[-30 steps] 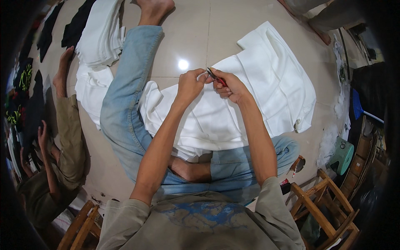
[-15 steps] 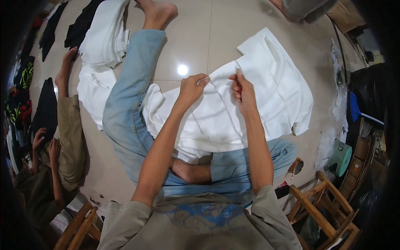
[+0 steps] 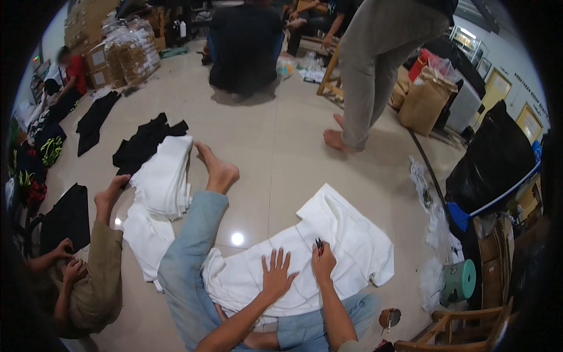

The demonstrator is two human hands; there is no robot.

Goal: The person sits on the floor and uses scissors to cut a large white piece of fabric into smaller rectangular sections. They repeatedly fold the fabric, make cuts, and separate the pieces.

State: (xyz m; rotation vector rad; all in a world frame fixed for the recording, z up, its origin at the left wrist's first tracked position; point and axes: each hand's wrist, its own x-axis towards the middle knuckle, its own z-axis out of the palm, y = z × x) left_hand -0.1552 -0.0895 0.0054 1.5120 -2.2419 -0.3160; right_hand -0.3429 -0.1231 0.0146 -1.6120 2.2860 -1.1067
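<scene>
A white fabric piece [image 3: 358,246] lies spread over my lap and the floor, with folds at its right end. My left hand [image 3: 278,273] rests flat on it, fingers spread. Just to its right, my right hand [image 3: 322,263] is closed around small thread snips [image 3: 318,244], their dark blades pointing up above the cloth. A folded stack of white cloth [image 3: 161,170] lies beyond my outstretched left leg [image 3: 199,234].
A co-worker's hands and legs [image 3: 99,276] are at left, near black fabric pieces [image 3: 64,217]. A person in grey trousers [image 3: 369,76] stands ahead; others sit farther back. Right: black bag [image 3: 487,158], green cylinder [image 3: 458,280], wooden stool [image 3: 469,328]. Back left: boxes [image 3: 97,61].
The view has tilted up to show the room and people. My left hand has gone from pinching a thin strand to lying spread on the cloth; my right hand still grips the snips.
</scene>
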